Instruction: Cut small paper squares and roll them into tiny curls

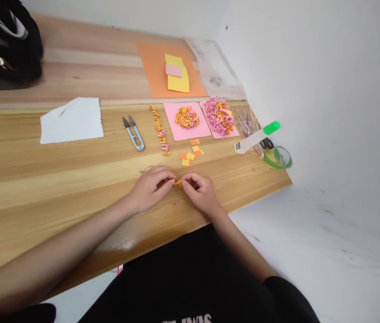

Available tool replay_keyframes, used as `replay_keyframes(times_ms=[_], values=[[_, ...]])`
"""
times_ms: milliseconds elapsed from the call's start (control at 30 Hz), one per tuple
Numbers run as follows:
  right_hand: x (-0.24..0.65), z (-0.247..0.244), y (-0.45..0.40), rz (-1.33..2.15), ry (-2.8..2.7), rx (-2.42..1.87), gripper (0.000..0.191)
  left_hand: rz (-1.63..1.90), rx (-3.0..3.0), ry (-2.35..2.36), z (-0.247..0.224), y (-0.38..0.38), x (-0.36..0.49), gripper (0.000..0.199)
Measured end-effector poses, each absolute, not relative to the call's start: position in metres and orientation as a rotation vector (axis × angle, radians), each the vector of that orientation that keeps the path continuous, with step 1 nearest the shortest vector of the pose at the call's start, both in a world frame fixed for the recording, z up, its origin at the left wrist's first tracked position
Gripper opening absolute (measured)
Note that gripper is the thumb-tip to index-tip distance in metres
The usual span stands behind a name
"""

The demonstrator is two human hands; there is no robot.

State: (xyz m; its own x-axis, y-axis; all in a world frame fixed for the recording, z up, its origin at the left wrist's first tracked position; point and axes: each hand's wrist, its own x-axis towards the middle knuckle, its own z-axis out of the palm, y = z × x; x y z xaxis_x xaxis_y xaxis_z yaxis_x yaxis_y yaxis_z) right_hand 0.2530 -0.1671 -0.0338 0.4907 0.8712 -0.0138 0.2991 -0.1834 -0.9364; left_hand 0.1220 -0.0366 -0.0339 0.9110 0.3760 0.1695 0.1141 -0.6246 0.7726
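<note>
Near the table's front edge, my left hand (152,187) and my right hand (200,190) meet over a small yellow-orange paper piece (178,183). Thumb and fingers of each hand pinch one end of it. Just beyond them lie several small orange and yellow paper rectangles (190,155). Farther back, a row of small orange and pink curled pieces (158,128) runs beside a pink sheet (175,133) with a pile of orange and pink pieces (187,117). A larger, mostly pink pile (217,117) sits on another pink sheet to its right.
Blue-handled snips (135,135) and a white paper (72,122) lie to the left. Orange and yellow sheets (150,72) are at the back. A green-capped glue bottle (253,140), thin strips (245,123) and a green tape roll (278,158) lie right. A black bag (25,54) is back left.
</note>
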Motion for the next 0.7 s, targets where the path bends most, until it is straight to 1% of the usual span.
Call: replay_keyframes(times_ms=[333, 700], values=[[0.2558, -0.0360, -0.1692, 0.754, -1.026, -1.689, 0.014, 0.466, 2.231, 0.303, -0.0317, -0.0364, 0.1208, 0.018], [0.2560, -0.0333, -0.1697, 0.764, -1.048, -1.683, 0.014, 0.464, 2.157, 0.307, -0.0291, -0.0362, 0.1209, 0.018]])
